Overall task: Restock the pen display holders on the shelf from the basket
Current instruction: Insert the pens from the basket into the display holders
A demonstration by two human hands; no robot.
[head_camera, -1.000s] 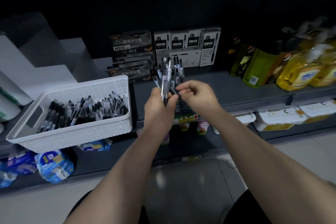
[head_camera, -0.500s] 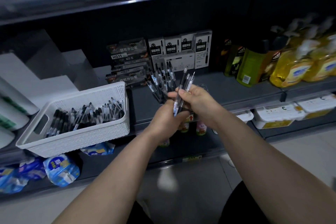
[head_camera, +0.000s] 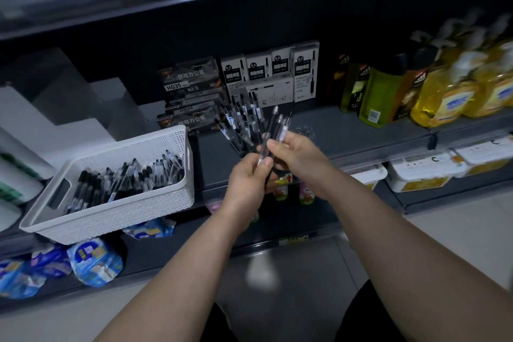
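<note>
A bundle (head_camera: 277,130) of pens is gripped by both hands in front of the shelf (head_camera: 361,136). The left hand (head_camera: 248,180) is curled round the bundle's lower end, with the thumb pressed against the barrels. The right hand (head_camera: 298,154) is closed on the bundle higher up, where the barrels are pinched between the thumb and curled fingers. The bundle is pointed up and away, tilted slightly right.

Just behind the bundle, standing pens (head_camera: 244,122) are fanned out on the shelf. Their holder is mostly hidden by the hands.

The basket (head_camera: 116,211) is set at the shelf's front edge, left of the hands and apart from them. Loose pens (head_camera: 125,180) are laid flat inside it. Boxes (head_camera: 266,78) are stacked at the back of the shelf.
</note>
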